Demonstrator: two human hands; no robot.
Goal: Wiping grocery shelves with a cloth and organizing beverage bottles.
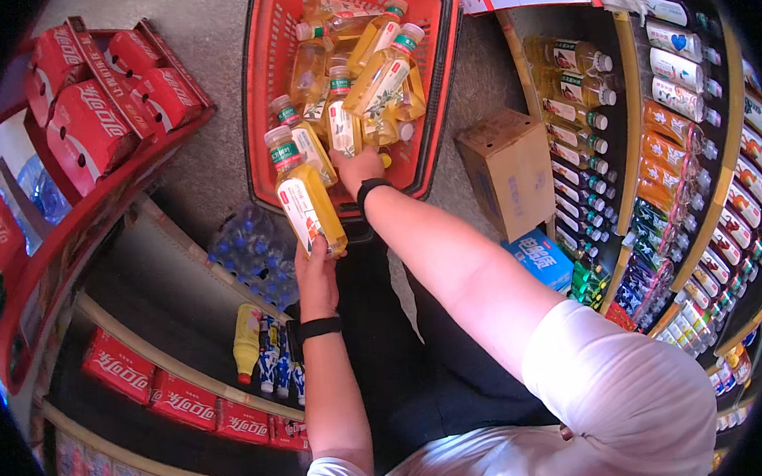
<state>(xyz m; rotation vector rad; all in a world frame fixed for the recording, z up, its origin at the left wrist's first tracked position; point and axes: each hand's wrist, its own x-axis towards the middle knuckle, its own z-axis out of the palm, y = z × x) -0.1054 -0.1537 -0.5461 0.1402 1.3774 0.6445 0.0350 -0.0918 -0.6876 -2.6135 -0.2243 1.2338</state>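
Note:
A red plastic shopping basket (256, 108) stands on the floor before me, holding several clear bottles of yellow drink with white and green caps. My left hand (317, 268) grips the lower end of a labelled bottle of yellow drink (310, 206), its cap pointing up towards the basket's near left rim. Inside the basket, my right hand (358, 169) is on the lower end of another such bottle (342, 119); part of its fingers is hidden. A similar bottle (310, 144) lies between the two. A larger-looking bottle (384, 74) rests on top of the pile.
Bottle-filled shelves (626, 125) curve along the right. Beside them stand a cardboard box (508, 171) and a blue carton (539, 261). On the left are a red display rack (179, 142) with red drink packs, wrapped bottles with blue caps (251, 256), and lower shelves (191, 341) bearing red cartons.

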